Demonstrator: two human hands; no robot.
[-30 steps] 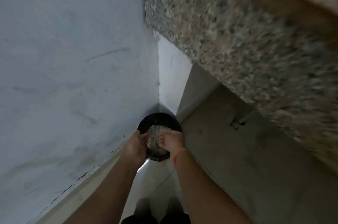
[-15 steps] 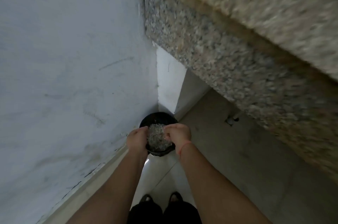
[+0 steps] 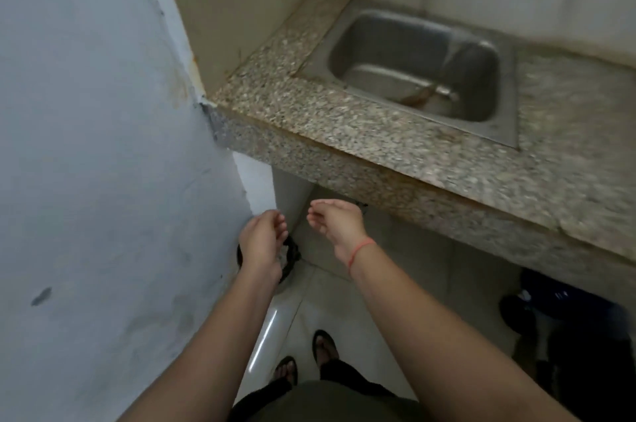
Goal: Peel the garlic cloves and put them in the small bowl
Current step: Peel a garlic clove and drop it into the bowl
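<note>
I held my left hand (image 3: 260, 242) low over a black bin (image 3: 292, 258) on the floor. The bin sat tight against the blue wall (image 3: 103, 146), most of it hidden under my wrist, so I could only see a bit of its rim. My left fingers were curled in loosely, tips close together, and I saw nothing pinched in them. My right hand (image 3: 339, 227) hung just beside it, palm up and cupped, fingers a little apart and empty. I think I held both hands there so any bits of peel would drop into the bin and not on the tiles.

I could not see any garlic cloves or the small bowl. The stone counter (image 3: 378, 146) and the metal sink (image 3: 413, 66) were up ahead, and neither had garlic on it.
</note>
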